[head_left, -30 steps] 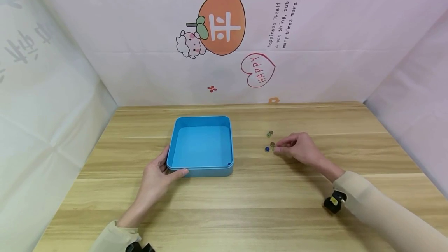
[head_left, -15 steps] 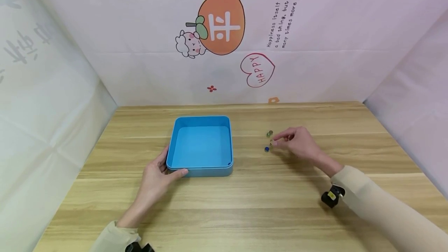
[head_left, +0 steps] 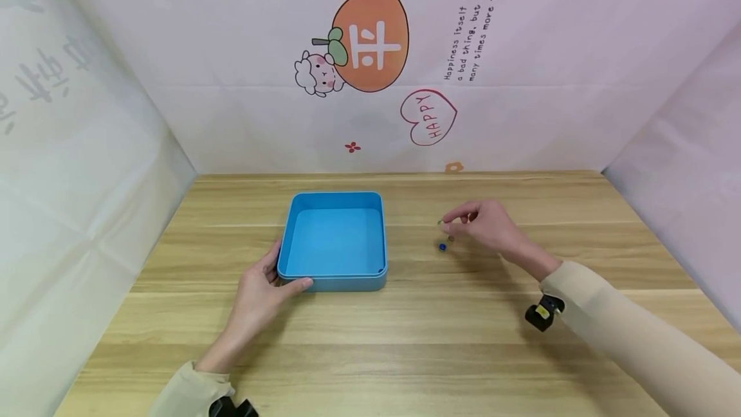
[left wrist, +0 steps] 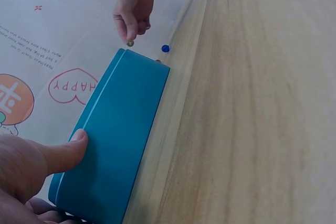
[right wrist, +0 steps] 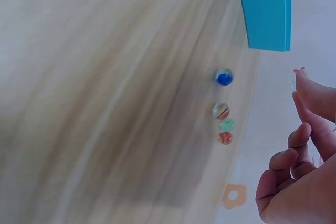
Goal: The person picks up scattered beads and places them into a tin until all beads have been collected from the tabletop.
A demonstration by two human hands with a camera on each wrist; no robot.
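My left hand (head_left: 260, 301) grips the near left corner of a square blue box (head_left: 332, 284), its thumb on the front wall. Right of the box, my right hand (head_left: 489, 230) is raised over the table and pinches a small clear greenish marble (left wrist: 130, 43) between thumb and forefinger. Beneath it on the table lie a blue marble (right wrist: 223, 78), a clear marble with a brown swirl (right wrist: 221, 110), a green marble (right wrist: 227, 125) and a reddish marble (right wrist: 226, 138). A tiny dark blue spot shows inside the box's near right corner, too small to make out.
The wooden table (head_left: 370, 352) carries the box and the marbles. White printed cloth (head_left: 231, 127) rises behind its far edge, and more cloth hangs at both sides. Each sleeve bears a small black camera (head_left: 544, 314) at the wrist.
My right hand has lifted and shifted away from me and slightly left, now with a marble pinched in its fingertips. My left hand and the box have stayed in place.
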